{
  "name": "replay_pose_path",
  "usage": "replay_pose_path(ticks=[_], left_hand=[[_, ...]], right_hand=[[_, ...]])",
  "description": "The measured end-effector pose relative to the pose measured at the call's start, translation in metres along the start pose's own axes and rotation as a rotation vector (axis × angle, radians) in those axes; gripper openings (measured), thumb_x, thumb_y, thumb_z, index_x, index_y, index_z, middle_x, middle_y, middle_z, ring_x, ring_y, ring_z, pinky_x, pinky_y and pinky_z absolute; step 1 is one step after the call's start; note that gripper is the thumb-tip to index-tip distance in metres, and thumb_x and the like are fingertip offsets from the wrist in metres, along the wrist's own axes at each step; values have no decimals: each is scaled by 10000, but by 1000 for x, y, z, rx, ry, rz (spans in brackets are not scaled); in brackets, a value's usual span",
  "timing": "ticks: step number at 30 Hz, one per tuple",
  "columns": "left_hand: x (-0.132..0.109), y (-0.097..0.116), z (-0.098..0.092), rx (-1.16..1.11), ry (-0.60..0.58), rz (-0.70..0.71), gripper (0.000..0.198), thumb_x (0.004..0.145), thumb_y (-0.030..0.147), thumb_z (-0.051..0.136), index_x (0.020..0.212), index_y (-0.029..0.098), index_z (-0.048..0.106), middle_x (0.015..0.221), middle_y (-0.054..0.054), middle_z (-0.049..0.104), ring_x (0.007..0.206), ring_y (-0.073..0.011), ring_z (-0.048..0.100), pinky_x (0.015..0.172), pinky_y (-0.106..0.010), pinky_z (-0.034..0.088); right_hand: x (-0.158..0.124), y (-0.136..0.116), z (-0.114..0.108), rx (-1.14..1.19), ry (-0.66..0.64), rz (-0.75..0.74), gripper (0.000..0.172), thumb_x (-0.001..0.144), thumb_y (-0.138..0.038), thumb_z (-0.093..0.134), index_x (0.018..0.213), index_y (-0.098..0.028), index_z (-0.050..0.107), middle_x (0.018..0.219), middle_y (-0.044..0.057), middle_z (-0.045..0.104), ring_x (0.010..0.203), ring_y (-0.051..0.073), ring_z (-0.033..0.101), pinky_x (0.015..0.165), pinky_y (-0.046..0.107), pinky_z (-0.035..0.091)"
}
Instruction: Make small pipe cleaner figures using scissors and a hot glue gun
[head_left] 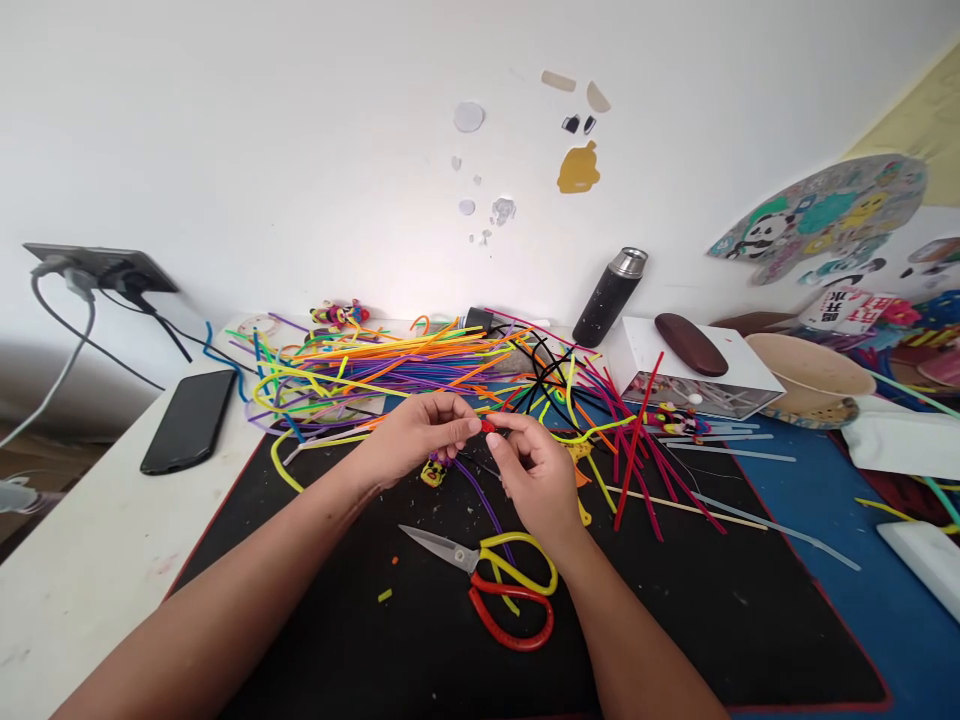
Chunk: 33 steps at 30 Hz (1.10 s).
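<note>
My left hand (424, 432) and my right hand (534, 470) meet fingertip to fingertip above the black mat. Between them they pinch a small red pipe cleaner piece (487, 426), mostly covered by my fingers. Just under my left hand lies a small yellow figure with a face (433, 472), and a purple pipe cleaner (484, 495) runs down from near it. Scissors (480, 570) with one yellow and one red handle rest on the mat below my hands, blades pointing left. A yellow piece (584, 510) shows partly behind my right hand.
Many coloured pipe cleaners (405, 365) are heaped along the wall. A phone (189, 420) lies at left. A black flask (609, 298), a white box (694, 365) with a dark red case, and a round bowl (806, 365) stand at back right. Small scraps dot the mat (322, 610).
</note>
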<state>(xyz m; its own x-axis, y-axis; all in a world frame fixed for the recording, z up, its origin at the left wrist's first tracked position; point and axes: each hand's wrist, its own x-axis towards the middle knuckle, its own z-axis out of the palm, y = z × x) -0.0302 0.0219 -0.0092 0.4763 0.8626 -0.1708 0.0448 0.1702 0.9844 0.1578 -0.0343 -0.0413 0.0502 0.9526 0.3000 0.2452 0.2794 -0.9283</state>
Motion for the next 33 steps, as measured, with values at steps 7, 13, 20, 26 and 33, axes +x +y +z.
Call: replay_pose_path(ticks=[7,13,20,26,33], left_hand=[[1,-1,-1,-42,60,13,455,773,566,865,821,153,681,649,34,603,563,-92,520,566,-227,423],[0,2,2,-36,32,19,427,739,511,896,792,156,663,645,42,592,564,-90,515,565,-226,430],[2,-4,2,-10,15,2,420,771,519,869,806,158,658,620,40,585,539,-93,515,544,-232,422],[1,0,1,-12,21,12,423,757,510,883,809,155,660,644,42,593,564,-88,518,565,-223,434],[1,-3,0,38,15,19,408,797,517,858,836,157,672,644,42,585,560,-95,526,570,-234,446]], right_hand=[[2,4,-4,195,28,149,284,998,-478,688,1034,-198,720,543,-72,516,426,109,456,450,247,373],[2,0,-2,209,-3,148,299,986,-502,687,953,-205,700,529,-67,519,427,114,461,433,244,361],[2,1,-1,202,-13,163,272,982,-475,687,933,-207,685,550,-61,536,428,108,462,421,237,348],[4,-3,-3,258,5,220,283,962,-484,700,951,-201,691,522,-74,526,405,97,448,409,220,351],[6,-7,-5,301,-73,290,338,926,-522,720,957,-187,688,521,-68,548,404,98,458,399,210,372]])
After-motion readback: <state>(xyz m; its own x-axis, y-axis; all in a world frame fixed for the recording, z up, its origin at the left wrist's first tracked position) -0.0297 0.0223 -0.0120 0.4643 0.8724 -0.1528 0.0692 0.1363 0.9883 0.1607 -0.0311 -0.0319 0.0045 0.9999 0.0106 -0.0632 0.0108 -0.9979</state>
